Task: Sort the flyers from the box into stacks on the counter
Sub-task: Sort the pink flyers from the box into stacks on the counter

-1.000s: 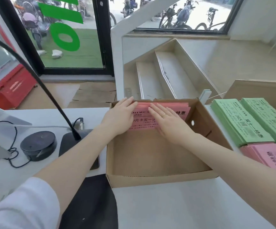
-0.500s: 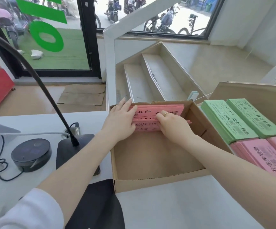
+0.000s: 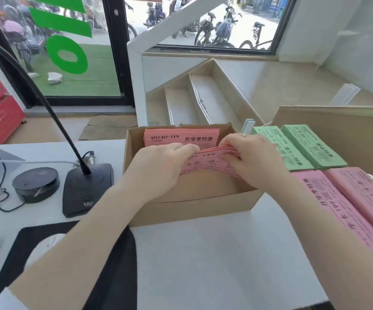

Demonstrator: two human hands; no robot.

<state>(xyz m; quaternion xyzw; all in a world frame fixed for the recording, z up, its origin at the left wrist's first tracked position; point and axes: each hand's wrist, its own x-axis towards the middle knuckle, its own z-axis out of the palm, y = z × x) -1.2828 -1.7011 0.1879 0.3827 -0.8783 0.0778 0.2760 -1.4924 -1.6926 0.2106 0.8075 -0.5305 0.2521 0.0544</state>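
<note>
Since a second ago the pink bundle point(image 3: 210, 163) has risen off the box point(image 3: 192, 206) floor; the left hand point(image 3: 158, 166) and right hand point(image 3: 254, 162) pinch its ends, so the sagging middle may spill sheets

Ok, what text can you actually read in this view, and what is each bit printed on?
"AVOCADO·GYM" and "开学季特惠": pink flyer lying in the box.
"月卡 88": right green stack.
"365" and "双十一特惠": left green stack.
"开学季特惠" and "199": pink stack on the counter.
Bundle gripped by left hand and right hand: partly covered, unreadable.
Microphone base logo: too small.
</note>
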